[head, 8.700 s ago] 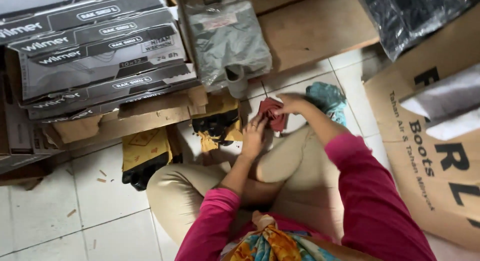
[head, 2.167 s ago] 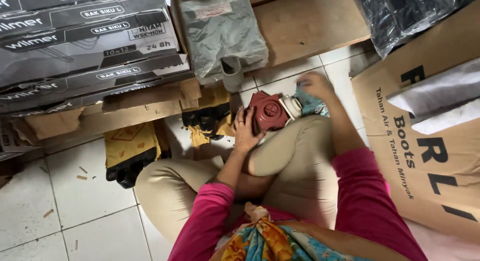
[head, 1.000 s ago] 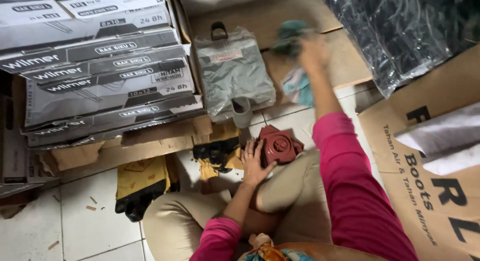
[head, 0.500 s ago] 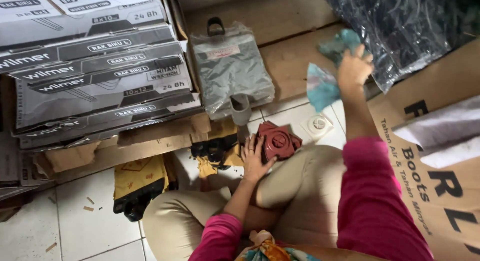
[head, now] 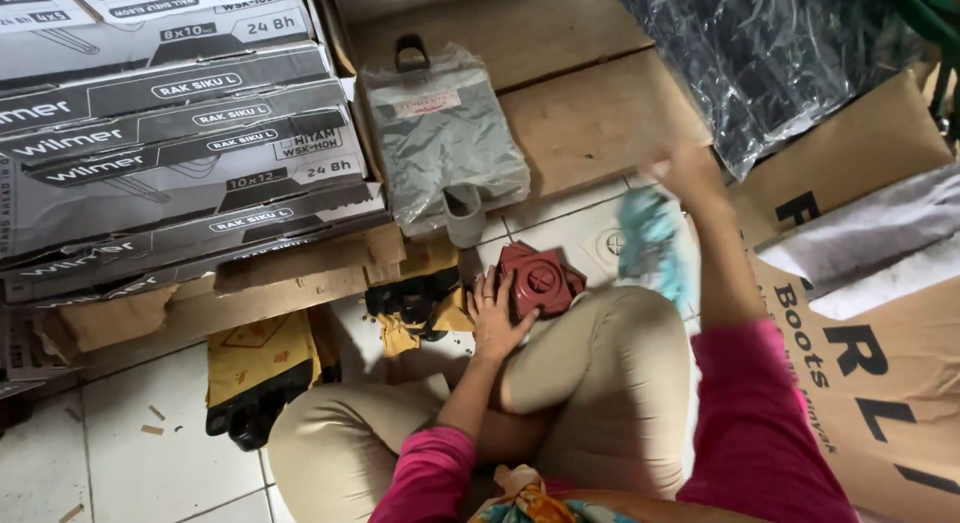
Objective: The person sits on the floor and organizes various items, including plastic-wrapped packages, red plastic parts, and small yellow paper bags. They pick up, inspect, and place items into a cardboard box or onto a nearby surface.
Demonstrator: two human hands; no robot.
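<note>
I sit cross-legged on a tiled floor. My left hand (head: pixel 496 318) lies flat with spread fingers against a dark red plastic part (head: pixel 538 279) that rests by my knee. My right hand (head: pixel 680 173) is raised and blurred, gripping a teal cloth (head: pixel 655 245) that hangs down from it over the tiles. Both sleeves are pink and my trousers are beige.
Flat grey cartons (head: pixel 170 133) are stacked at the left. A grey plastic bag of parts (head: pixel 440 143) lies ahead on a brown board (head: pixel 590 113). Black parts on yellow card (head: pixel 255 378) lie on the floor. A brown carton (head: pixel 880 363) stands at the right, black wrapped goods (head: pixel 770 53) above it.
My right hand has swung the teal cloth up, across to the right, and now down toward my knee. My left hand has stayed on the red part.
</note>
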